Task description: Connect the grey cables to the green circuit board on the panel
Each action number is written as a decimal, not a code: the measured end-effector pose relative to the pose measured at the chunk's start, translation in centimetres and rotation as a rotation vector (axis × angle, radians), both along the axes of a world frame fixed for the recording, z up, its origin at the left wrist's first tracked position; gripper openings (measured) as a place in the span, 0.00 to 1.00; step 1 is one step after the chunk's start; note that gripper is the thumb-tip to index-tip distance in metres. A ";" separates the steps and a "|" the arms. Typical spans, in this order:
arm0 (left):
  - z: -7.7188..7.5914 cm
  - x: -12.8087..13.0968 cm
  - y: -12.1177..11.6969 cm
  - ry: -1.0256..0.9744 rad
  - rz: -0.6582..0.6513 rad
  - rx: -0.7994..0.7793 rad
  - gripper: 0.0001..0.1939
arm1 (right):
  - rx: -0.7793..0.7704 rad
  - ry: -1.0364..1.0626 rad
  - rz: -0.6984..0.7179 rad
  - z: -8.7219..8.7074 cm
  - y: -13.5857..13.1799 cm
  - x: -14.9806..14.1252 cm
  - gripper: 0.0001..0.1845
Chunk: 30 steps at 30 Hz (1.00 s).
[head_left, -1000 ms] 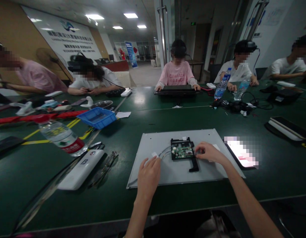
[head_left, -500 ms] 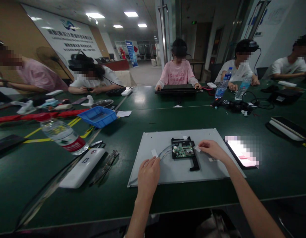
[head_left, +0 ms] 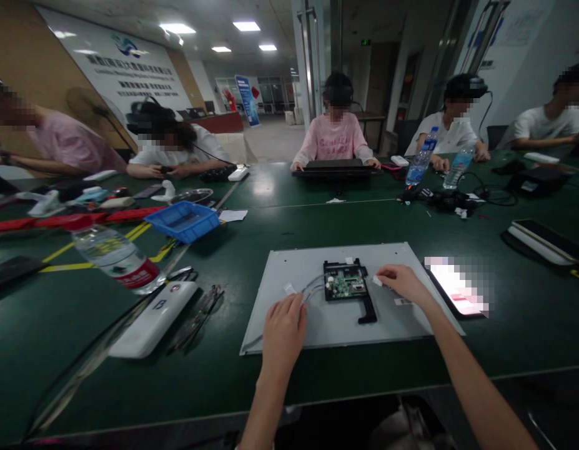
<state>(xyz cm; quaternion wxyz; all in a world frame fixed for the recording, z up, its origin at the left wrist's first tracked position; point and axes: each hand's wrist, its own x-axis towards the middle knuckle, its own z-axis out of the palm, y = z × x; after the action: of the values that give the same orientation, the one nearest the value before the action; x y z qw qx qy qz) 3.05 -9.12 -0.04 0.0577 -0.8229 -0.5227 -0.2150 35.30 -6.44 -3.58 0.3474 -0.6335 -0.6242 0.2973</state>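
A grey metal panel (head_left: 317,328) lies flat on the green table in front of me. A green circuit board (head_left: 345,284) in a black bracket is mounted near its middle, with thin wires (head_left: 311,289) running left. My left hand (head_left: 283,328) rests flat on the panel, fingers over the wires near a white tape tab (head_left: 289,289). My right hand (head_left: 401,281) pinches a small white tape piece (head_left: 376,280) just right of the board. Another white tab (head_left: 402,302) lies on the panel under my right wrist.
A lit phone (head_left: 458,284) lies right of the panel. A white box (head_left: 151,320), tweezers (head_left: 198,319), a water bottle (head_left: 113,256) and a blue tray (head_left: 183,220) sit to the left. Several people work around the table; bottles and cables (head_left: 453,200) lie at far right.
My right hand lifted off the board's right edge and now holds a white tape piece beside it. My left hand slid slightly right over the wires.
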 end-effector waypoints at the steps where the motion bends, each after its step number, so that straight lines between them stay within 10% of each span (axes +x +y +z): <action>1: -0.1 -0.1 0.1 -0.009 0.022 -0.001 0.13 | 0.000 -0.001 0.001 0.0 0.0 0.0 0.10; 30: 0.1 0.8 -0.5 -0.044 -0.055 0.023 0.09 | -0.034 0.010 0.023 0.1 0.1 0.1 0.10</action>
<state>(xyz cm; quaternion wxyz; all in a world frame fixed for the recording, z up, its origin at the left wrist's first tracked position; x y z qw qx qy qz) 3.82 -9.60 0.04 0.0496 -0.8314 -0.4986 -0.2403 35.38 -6.36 -3.50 0.3363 -0.6306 -0.6245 0.3151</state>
